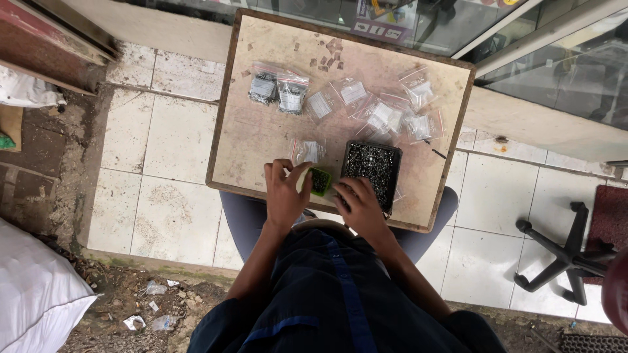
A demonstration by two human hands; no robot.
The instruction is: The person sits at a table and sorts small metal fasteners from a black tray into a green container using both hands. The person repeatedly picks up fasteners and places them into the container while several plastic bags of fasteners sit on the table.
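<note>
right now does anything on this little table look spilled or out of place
Nothing looks spilled. The small screws sit inside the black tray and the green cup between the left hand and right hand. Only oddity: torn brown scraps scattered near the table's far edge, beyond the plastic bags.

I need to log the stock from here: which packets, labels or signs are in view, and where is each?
Two full clear bags: table's far left, dark contents, white labels.
Flatter clear bags: far centre to right, scattered, white labels.
One clear bag: just beyond the left hand.
Black tray: by the right hand, rectangular, full of small dark parts.
Printed card: behind glass, purple.
</note>
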